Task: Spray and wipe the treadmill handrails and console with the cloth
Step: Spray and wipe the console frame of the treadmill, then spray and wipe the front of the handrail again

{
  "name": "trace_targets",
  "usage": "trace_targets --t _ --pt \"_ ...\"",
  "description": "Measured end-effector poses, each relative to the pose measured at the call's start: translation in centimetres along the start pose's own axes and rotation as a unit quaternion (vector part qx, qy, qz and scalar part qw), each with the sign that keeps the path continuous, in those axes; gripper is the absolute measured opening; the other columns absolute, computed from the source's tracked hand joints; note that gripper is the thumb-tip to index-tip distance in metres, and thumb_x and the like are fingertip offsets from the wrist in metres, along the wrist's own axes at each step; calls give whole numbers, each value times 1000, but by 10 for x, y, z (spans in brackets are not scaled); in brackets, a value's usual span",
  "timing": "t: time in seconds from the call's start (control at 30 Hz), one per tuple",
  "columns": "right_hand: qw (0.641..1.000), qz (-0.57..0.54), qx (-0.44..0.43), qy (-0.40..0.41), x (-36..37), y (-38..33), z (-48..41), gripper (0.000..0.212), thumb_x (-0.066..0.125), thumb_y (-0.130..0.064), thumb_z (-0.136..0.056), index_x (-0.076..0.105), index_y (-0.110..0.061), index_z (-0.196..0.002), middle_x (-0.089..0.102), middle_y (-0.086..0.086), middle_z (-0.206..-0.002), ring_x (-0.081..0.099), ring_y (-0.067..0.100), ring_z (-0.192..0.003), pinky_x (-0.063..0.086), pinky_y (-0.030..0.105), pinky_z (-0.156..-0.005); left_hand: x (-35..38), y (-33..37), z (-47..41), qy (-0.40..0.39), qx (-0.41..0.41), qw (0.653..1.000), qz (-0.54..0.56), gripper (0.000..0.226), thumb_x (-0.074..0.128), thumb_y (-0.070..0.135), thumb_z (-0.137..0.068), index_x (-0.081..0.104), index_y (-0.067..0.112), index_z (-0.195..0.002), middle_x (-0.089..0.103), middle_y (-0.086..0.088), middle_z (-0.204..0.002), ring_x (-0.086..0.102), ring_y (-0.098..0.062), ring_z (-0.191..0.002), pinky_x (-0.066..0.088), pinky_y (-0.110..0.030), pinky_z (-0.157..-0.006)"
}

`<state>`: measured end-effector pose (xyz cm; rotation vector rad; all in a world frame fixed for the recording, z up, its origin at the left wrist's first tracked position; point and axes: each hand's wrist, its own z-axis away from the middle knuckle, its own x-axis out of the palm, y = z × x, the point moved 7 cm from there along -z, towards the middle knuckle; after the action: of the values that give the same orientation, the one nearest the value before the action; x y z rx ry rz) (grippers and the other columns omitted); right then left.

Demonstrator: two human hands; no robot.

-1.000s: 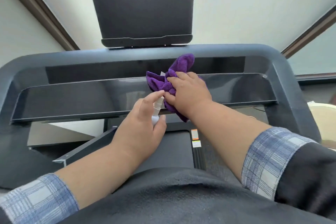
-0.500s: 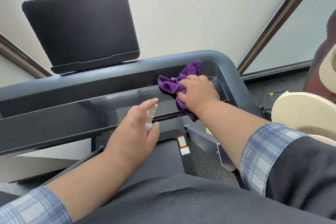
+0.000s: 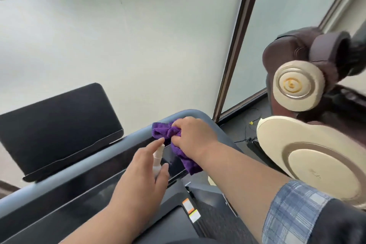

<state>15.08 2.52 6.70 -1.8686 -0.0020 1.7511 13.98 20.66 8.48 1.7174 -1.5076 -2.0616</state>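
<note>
Two bare hands clean a treadmill's far right corner.

The right hand (image 3: 195, 135) bunches a purple cloth (image 3: 168, 131) against the grey handrail (image 3: 198, 114) — fingers clamped on it. The left hand (image 3: 142, 180) grips a small white spray bottle (image 3: 157, 159), forefinger on top, near the dark console (image 3: 111, 188).

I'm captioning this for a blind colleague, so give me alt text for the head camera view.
A person's right hand presses a purple cloth onto the right corner of a treadmill's grey handrail, while the left hand holds a small white spray bottle beside it, forefinger on top. A dark tablet holder stands to the left; a massage chair sits to the right.
</note>
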Motion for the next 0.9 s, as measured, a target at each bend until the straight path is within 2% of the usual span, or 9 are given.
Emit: trace_targets --t 0.1,0.17,0.33,0.53,0.7,0.8,0.9 --pt "998 2 36 59 -38 -5 13 23 60 -42 -85 67 -34 -106 63 -3 -100 58 24 -93 47 33 -76 -18 16 -15 -10 66 998 3 55 54 37 -90 30 49 -138 35 32 -119 38 16 -104 34 -21 -86" --pt "994 4 62 87 -56 -6 25 25 59 -42 -85 66 -35 -108 63 -3 -103 58 24 -93 50 35 -78 -28 25 -22 -18 106 994 5 55 54 36 -92 31 45 -140 35 28 -122 36 14 -107 34 -21 -87" --pt "981 0 126 149 -86 -9 66 23 59 -40 -90 66 -33 -111 60 -6 -106 57 21 -95 54 39 -82 -46 41 -32 -34 153 987 27 54 54 37 -93 30 48 -139 33 27 -121 39 10 -90 35 -25 -76" --pt "945 -13 215 248 -113 3 143 24 62 -44 -88 65 -33 -109 61 -8 -105 57 19 -93 55 40 -83 -27 83 -19 -103 247 962 53 55 57 32 -91 31 49 -136 37 25 -120 41 5 -103 36 -24 -81" --pt "905 -21 294 305 -128 21 229 27 64 -40 -87 66 -34 -113 62 -6 -109 55 21 -98 49 37 -85 11 132 11 -176 323 927 77 56 58 34 -89 30 55 -133 42 24 -123 42 3 -104 38 -27 -81" --pt "880 -19 338 334 -134 35 286 26 65 -39 -87 67 -33 -112 62 -7 -109 55 20 -99 49 36 -85 33 165 43 -218 366 900 90 59 58 32 -90 22 64 -125 39 26 -121 39 10 -98 37 -25 -78" --pt "854 -23 377 357 -137 50 344 24 64 -39 -87 67 -34 -110 62 -8 -109 54 20 -99 49 37 -83 55 193 77 -256 397 875 101 56 56 32 -92 24 62 -126 36 27 -120 35 22 -92 33 -17 -72"
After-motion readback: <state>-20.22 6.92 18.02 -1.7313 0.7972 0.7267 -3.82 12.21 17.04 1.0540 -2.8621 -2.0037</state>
